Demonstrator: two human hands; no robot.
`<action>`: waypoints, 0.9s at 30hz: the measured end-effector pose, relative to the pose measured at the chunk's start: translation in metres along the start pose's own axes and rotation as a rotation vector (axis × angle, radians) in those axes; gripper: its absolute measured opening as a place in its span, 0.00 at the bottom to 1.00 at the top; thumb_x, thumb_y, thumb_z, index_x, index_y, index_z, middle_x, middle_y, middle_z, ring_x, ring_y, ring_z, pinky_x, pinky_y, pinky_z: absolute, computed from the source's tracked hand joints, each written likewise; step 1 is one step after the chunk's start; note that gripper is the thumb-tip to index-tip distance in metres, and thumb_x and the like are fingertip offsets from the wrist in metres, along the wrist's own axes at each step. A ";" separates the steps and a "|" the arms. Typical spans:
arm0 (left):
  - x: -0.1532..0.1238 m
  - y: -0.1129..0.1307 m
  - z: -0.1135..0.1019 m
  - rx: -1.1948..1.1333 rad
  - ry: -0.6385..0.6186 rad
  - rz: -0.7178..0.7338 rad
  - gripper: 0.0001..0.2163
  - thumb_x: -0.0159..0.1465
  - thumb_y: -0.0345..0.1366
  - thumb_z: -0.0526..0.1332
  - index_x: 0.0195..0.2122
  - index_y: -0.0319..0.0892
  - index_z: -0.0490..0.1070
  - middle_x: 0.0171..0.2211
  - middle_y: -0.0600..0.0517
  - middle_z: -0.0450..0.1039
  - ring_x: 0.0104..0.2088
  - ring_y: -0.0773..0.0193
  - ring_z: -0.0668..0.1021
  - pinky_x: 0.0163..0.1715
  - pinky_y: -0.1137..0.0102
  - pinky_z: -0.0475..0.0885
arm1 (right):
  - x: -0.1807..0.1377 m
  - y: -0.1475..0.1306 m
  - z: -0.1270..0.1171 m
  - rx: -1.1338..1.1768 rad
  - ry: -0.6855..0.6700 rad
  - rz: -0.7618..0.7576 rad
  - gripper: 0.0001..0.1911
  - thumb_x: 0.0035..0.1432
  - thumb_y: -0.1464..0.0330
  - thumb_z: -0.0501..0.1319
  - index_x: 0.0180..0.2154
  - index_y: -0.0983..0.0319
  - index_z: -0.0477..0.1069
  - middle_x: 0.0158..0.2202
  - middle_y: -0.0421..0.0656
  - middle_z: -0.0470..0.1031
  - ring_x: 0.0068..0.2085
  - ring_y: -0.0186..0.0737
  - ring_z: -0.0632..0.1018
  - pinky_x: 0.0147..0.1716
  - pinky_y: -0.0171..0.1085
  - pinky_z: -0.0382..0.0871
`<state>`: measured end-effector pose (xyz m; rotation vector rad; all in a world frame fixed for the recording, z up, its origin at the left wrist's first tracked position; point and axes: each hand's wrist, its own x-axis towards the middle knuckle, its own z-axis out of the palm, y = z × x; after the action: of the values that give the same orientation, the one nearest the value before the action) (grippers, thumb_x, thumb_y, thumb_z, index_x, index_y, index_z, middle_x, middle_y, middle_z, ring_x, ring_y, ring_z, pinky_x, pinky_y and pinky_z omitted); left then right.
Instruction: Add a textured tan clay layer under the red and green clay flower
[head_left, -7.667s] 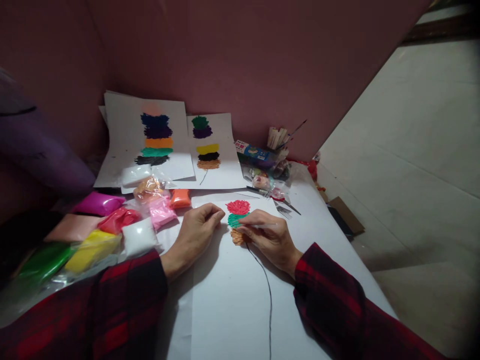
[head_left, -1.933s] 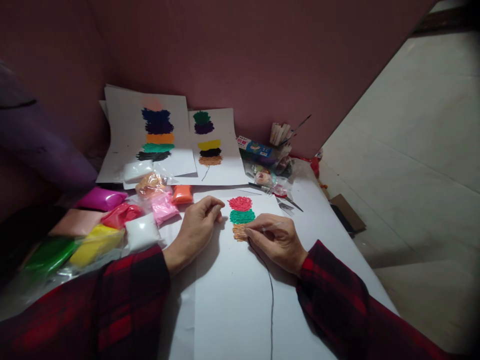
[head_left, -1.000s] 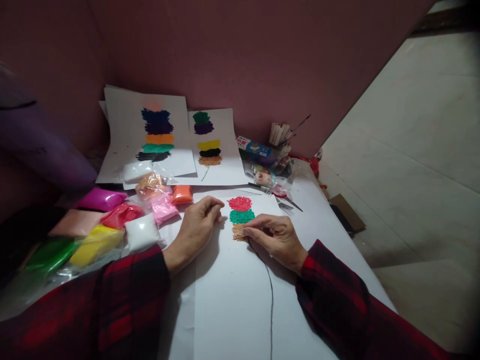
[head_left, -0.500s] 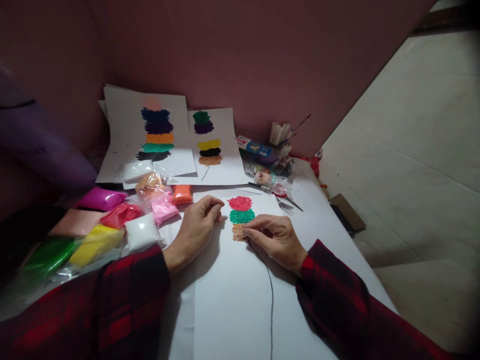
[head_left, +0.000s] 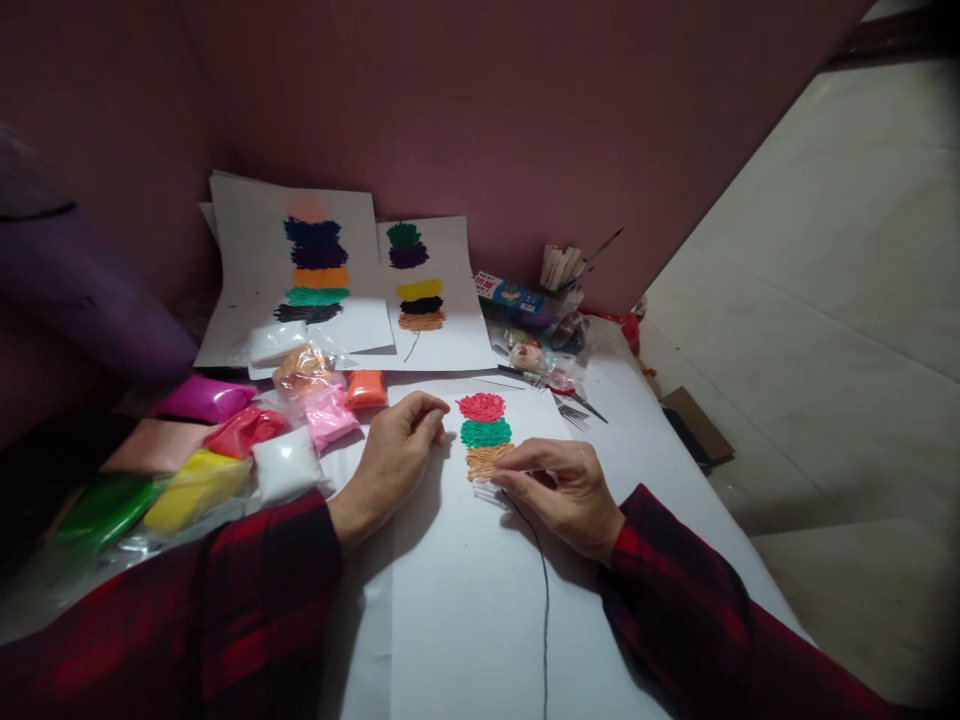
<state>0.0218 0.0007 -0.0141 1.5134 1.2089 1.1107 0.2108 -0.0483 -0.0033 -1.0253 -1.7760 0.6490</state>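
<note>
A white sheet (head_left: 465,590) lies in front of me with three stacked clay patches: red (head_left: 481,406), green (head_left: 485,432) and tan (head_left: 489,460). A thin black line (head_left: 541,580) runs down from them. My right hand (head_left: 566,492) pinches a clear plastic fork (head_left: 486,490), whose tines rest on the paper just below the tan patch. My left hand (head_left: 394,455) rests on the sheet's left edge beside the patches, with its fingers curled and thumb against forefinger. Whatever it may hold is hidden.
Bags of coloured clay lie at the left: white (head_left: 285,465), yellow (head_left: 191,490), green (head_left: 94,510), red (head_left: 244,430), pink (head_left: 328,415), orange (head_left: 365,388). Two finished sheets (head_left: 315,265) lean on the wall. A tool cup (head_left: 559,275) and forks (head_left: 574,412) sit at the right.
My right hand has drawn back down and to the right, uncovering the tan patch; the fork tines now sit below it. My left hand has stayed still.
</note>
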 end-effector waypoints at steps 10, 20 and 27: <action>0.000 -0.001 -0.001 0.007 -0.012 0.006 0.05 0.62 0.34 0.55 0.34 0.40 0.70 0.21 0.56 0.68 0.23 0.68 0.70 0.25 0.72 0.65 | -0.010 -0.001 0.005 -0.063 -0.004 -0.022 0.07 0.54 0.69 0.65 0.25 0.64 0.76 0.20 0.41 0.75 0.20 0.33 0.72 0.19 0.34 0.65; 0.000 0.000 -0.001 -0.030 -0.021 -0.011 0.05 0.62 0.34 0.55 0.34 0.41 0.69 0.22 0.56 0.67 0.23 0.68 0.71 0.25 0.72 0.64 | -0.013 0.000 0.003 -0.180 -0.113 -0.243 0.05 0.57 0.69 0.64 0.30 0.63 0.75 0.22 0.42 0.75 0.23 0.34 0.74 0.24 0.34 0.68; 0.001 -0.002 -0.001 -0.028 -0.018 0.002 0.05 0.62 0.34 0.55 0.34 0.41 0.69 0.22 0.56 0.67 0.24 0.66 0.71 0.27 0.70 0.65 | -0.014 -0.002 0.004 -0.274 -0.104 -0.319 0.06 0.60 0.68 0.61 0.32 0.62 0.74 0.22 0.41 0.75 0.23 0.34 0.73 0.24 0.34 0.66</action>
<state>0.0206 0.0017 -0.0154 1.5001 1.1756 1.1086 0.2092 -0.0611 -0.0095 -0.8698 -2.1041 0.2689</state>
